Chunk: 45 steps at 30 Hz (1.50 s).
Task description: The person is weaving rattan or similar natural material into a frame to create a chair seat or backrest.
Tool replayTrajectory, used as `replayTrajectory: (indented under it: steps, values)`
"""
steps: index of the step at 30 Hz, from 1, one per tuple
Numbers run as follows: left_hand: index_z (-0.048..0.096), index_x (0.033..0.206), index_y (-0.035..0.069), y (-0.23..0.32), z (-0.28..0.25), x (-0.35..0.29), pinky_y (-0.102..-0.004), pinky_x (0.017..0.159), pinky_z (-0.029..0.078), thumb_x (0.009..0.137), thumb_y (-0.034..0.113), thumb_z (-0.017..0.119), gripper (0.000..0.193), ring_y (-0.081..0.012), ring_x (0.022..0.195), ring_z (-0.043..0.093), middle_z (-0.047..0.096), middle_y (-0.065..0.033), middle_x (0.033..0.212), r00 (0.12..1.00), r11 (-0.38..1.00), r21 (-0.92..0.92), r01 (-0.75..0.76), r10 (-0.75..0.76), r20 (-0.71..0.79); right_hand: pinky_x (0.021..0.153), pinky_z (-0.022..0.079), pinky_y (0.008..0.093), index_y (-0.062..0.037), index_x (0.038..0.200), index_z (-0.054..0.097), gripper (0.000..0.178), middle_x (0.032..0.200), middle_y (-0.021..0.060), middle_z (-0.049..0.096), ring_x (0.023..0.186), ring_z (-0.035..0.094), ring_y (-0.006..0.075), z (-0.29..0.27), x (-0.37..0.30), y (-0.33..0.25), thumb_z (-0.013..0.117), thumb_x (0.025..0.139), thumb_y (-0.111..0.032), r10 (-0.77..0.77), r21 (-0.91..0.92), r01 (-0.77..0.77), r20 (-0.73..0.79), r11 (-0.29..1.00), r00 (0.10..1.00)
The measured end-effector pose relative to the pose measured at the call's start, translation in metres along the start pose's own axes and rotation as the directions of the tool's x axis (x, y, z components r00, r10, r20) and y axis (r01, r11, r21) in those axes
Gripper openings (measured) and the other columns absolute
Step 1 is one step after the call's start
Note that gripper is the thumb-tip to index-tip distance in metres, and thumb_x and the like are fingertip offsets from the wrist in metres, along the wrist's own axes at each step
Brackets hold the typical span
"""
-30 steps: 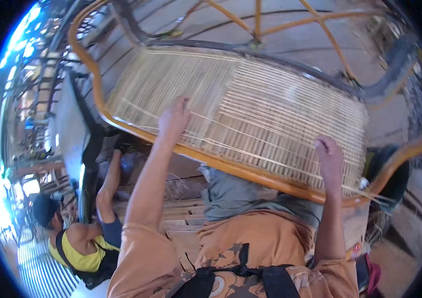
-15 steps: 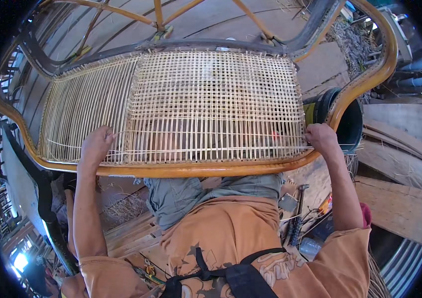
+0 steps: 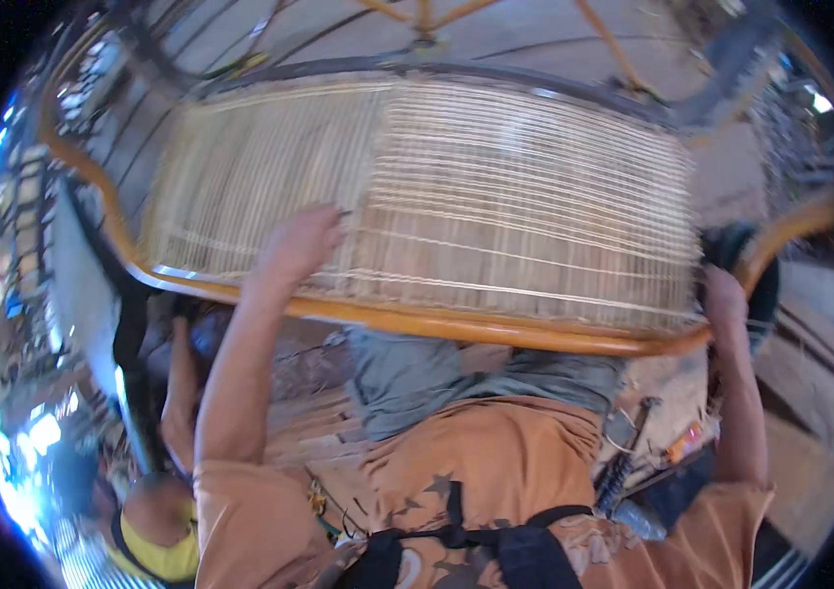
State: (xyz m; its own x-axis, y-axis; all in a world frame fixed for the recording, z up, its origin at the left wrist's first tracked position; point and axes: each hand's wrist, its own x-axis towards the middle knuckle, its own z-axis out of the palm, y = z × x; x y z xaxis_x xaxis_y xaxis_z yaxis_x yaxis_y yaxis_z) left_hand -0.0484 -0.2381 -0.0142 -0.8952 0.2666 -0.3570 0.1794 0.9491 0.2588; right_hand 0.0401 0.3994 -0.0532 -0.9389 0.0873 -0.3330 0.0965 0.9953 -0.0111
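We have a cane panel (image 3: 525, 187) in front of us, beneath the left hand (image 3: 304, 240) and reaching off to both sides of it, the larger share to that hand's right. Its long axis runs sideways, from beyond the left hand across to the right hand (image 3: 724, 297), dipping a little toward the right. The left hand is nearer the panel's middle; the right is at its right end, so from there nearly all of the cane lies leftward.

The left hand's fingers look curled, with something thin and dark at their tips, but blur keeps us from telling what they hold. The right hand is bent in by the corner of the frame; we cannot tell how far it is closed or whether it has hold of anything.

To the right of the left hand, a pale strand (image 3: 495, 287) crosses the uprights near the close edge. Nearer us than the left hand runs the orange-brown frame (image 3: 436, 319); beyond both hands, a dark rail (image 3: 481, 76) edges the panel. Far to the left of the left hand and nearer us, a co-worker in a yellow top (image 3: 163, 550) bends low. We can make out no brand, label or readable writing.
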Motion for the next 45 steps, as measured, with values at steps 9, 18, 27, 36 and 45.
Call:
replayTrajectory:
  steps: [9, 18, 27, 36, 45]
  values:
    - [0.061, 0.094, 0.013, 0.018, -0.004, -0.014, -0.0442, 0.071, 0.051, 0.086, 0.021, 0.054, 0.013, -0.0280, 0.082, 0.063, 0.059, -0.0090, 0.095, 0.993, 0.990, 0.119, -0.073, 0.083, -0.079, 0.070, 0.045, 0.0470, -0.0012, 0.085, 0.056, 0.008, 0.083, 0.0230, 0.059, 0.083, 0.057, 0.0429, -0.017, 0.001, 0.015, 0.051, 0.082, -0.006, -0.078, -0.007, 0.080, 0.105, 0.997, 0.991]
    - [0.062, 0.105, 0.004, 0.012, -0.011, -0.017, -0.0457, 0.078, 0.048, 0.085, 0.030, 0.057, 0.033, -0.0364, 0.092, 0.062, 0.064, -0.0201, 0.097, 0.971, 0.974, -0.068, 0.216, -0.221, -0.089, 0.037, 0.033, 0.0240, -0.0058, 0.078, 0.057, 0.018, 0.051, -0.0027, 0.044, 0.041, 0.042, 0.0069, -0.105, -0.042, 0.001, 0.060, 0.087, -0.022, 0.264, 0.532, -0.486, 0.440, 0.694, 0.859]
    - [0.057, 0.087, -0.001, 0.028, -0.018, -0.009, -0.0387, 0.063, 0.045, 0.083, 0.026, 0.061, 0.028, -0.0277, 0.067, 0.057, 0.059, -0.0149, 0.073, 0.962, 0.972, -0.047, 0.229, -0.233, -0.145, 0.052, 0.036, 0.0233, -0.0039, 0.084, 0.064, 0.013, 0.065, -0.0062, 0.051, 0.058, 0.042, 0.0049, -0.283, -0.151, 0.109, 0.064, 0.083, -0.016, 0.460, 0.293, -0.445, 0.022, 0.846, 0.888]
    - [0.057, 0.081, -0.002, 0.036, -0.005, 0.001, -0.0409, 0.060, 0.044, 0.084, 0.024, 0.059, 0.026, -0.0267, 0.062, 0.057, 0.057, -0.0146, 0.066, 0.946, 0.814, -0.516, 0.265, -0.324, -0.026, 0.073, 0.048, 0.0394, -0.0077, 0.097, 0.064, 0.019, 0.093, 0.0138, 0.066, 0.086, 0.063, 0.0332, -0.346, -0.211, 0.112, 0.065, 0.081, -0.017, 0.409, -0.374, -0.615, -0.497, 0.695, 0.765]
    - [0.058, 0.084, -0.004, 0.038, -0.005, -0.001, -0.0465, 0.069, 0.045, 0.086, 0.034, 0.057, 0.038, -0.0419, 0.078, 0.059, 0.061, -0.0260, 0.080, 0.935, 0.953, -0.124, 0.276, -0.296, -0.198, 0.081, 0.049, 0.0324, -0.0015, 0.104, 0.064, 0.021, 0.099, 0.0121, 0.066, 0.091, 0.063, 0.0223, -0.071, -0.107, -0.082, 0.053, 0.092, -0.015, 0.258, 0.677, 0.117, -0.427, 0.727, 0.867]
